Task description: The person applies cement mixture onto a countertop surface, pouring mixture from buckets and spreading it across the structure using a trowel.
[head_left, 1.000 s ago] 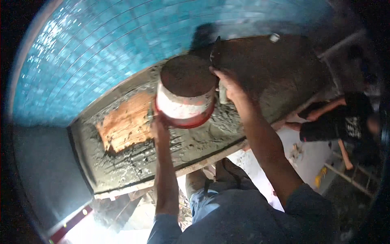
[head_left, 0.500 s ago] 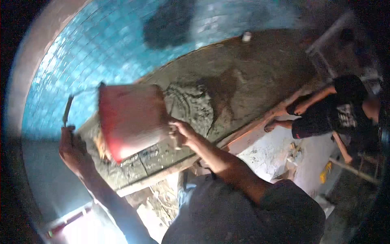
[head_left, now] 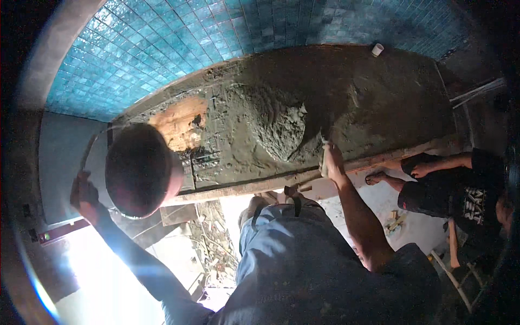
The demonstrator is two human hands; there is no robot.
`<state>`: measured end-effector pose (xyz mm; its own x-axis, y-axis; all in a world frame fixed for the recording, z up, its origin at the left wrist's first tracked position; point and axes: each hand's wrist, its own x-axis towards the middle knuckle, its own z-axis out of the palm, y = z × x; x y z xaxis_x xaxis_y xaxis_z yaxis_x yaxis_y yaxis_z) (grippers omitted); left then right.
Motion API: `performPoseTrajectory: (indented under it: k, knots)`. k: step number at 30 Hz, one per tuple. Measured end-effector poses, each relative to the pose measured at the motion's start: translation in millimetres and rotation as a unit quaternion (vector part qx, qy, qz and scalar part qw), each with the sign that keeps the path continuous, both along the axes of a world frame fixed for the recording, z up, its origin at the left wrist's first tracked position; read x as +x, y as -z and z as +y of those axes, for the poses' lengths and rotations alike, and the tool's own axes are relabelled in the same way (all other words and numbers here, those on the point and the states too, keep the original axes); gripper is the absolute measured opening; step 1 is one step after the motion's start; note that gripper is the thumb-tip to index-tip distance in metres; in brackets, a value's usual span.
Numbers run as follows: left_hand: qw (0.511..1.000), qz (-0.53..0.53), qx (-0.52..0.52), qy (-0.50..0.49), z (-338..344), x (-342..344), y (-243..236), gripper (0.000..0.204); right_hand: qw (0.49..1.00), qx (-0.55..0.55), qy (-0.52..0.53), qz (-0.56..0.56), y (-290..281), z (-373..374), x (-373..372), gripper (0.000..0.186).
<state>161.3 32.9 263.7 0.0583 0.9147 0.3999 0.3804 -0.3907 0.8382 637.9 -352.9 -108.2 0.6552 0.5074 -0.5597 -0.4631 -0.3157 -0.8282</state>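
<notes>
My left hand (head_left: 85, 195) is closed around the handle of a bucket (head_left: 138, 170), which hangs tilted over the left end of the mortar bed. The bucket's round dark end faces me, and a reddish side shows at its right. Near the front edge of the bed, my right hand (head_left: 332, 161) grips what looks like a trowel (head_left: 323, 142); its blade is dark and hard to separate from the mortar. A heap of wet grey mortar (head_left: 279, 130) lies between the two hands, nearer the right one.
A blue tiled wall (head_left: 179, 43) curves behind the bed, and a small white cup (head_left: 377, 50) stands at the back. A wooden edging board (head_left: 233, 190) runs along the front. Bare wood (head_left: 181, 122) shows at the left. Another person (head_left: 466, 200) sits at the right.
The bucket has turned, from its red side to its round dark end, and dropped a little lower. My right hand has left the bucket's side and moved right, beyond the mortar heap.
</notes>
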Motion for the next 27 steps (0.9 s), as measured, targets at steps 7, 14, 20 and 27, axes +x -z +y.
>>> performPoseTrajectory:
  k: [7, 14, 20, 27]
  knots:
    - [0.956, 0.198, 0.209, -0.055, -20, -141, 42, 0.023, 0.996, -0.092, -0.011, 0.016, -7, 125, -33, 0.05]
    - [0.971, 0.159, 0.102, -0.144, -52, -197, 89, 0.025, 0.927, 0.141, -0.339, -0.081, 87, 169, -30, 0.043]
    - [0.981, 0.056, 0.001, -0.184, -83, -212, 101, 0.028, 0.989, -0.143, 0.019, -0.018, -22, 192, -53, 0.048]
    - [0.971, 0.048, -0.012, -0.235, -84, -177, 110, 0.027, 0.955, -0.201, -0.083, -0.201, 90, 278, -39, 0.049]
